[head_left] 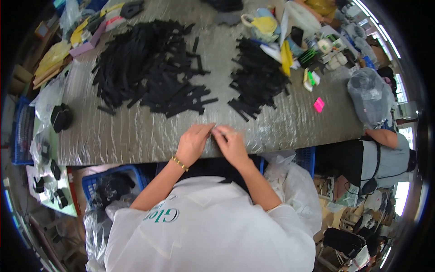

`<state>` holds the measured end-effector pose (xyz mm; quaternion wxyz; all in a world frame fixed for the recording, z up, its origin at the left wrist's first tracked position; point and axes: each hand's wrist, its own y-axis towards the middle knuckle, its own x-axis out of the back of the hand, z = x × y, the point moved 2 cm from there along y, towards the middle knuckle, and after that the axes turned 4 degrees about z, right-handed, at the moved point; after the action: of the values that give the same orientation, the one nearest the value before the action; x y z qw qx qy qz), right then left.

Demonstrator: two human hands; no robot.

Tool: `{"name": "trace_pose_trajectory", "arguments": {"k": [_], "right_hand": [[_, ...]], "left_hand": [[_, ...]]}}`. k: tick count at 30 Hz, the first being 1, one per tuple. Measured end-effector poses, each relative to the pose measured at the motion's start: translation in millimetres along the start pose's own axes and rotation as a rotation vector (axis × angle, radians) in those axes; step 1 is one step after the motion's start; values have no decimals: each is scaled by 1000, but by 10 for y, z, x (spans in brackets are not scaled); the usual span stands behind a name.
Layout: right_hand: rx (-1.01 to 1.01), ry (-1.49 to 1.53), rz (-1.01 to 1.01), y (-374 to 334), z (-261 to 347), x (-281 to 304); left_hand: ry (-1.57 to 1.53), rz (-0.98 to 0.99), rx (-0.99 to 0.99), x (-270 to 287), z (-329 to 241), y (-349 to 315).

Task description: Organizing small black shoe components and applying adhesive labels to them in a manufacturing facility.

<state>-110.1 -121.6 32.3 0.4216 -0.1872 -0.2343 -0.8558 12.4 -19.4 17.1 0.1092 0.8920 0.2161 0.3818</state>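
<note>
1. Nearest, at about 6 o'clock, the person's two forearms come up to the table's near edge. The left hand (192,144) and the right hand (232,146) meet fingertip to fingertip just above that edge, pinched together on something too small to make out; whether a strip sits between them I cannot tell.

2. Below the table at 7 o'clock, a blue crate (97,180) holds dark goods in clear bags; another clear bag (297,183) hangs at 5 o'clock.

3. The silvery padded table (136,136) is bare directly in front of the hands.

4. Beyond, at 11 o'clock, lies the large heap of black strips (145,68); at 1 o'clock lies the smaller heap of black strips (258,77). Judging by the sizes, one heap may be finished work and the other waiting, but nothing shows which is which, so progress cannot be read firmly.

5. At 2 o'clock, a small bright pink note (319,104) lies flat on the table, alone.

6. At 3 o'clock, a grey tied plastic bag (370,95) stands by a co-worker's arm (383,136).

7. Far at 10 o'clock, yellow sheets (52,59) are stacked off the table corner; at 12 to 1 o'clock, a yellow pouch (264,25) and mixed small boxes crowd the far edge.
</note>
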Motion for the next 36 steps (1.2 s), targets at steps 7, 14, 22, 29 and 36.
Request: {"name": "trace_pose_trajectory", "arguments": {"k": [7, 14, 22, 29, 36], "right_hand": [[139, -221, 112, -122, -150, 128], [177, -280, 300, -10, -280, 169], [250, -164, 313, 252, -129, 261], [137, -227, 203, 34, -483, 14], [104, -388, -38, 256, -776, 422]], "left_hand": [[-19, 42, 8, -59, 12, -194], [-7, 40, -34, 44, -26, -109], [-15, -80, -63, 226, 42, -104], [46, -289, 173, 397, 121, -453], [66, -374, 231, 371, 238, -554]]}}
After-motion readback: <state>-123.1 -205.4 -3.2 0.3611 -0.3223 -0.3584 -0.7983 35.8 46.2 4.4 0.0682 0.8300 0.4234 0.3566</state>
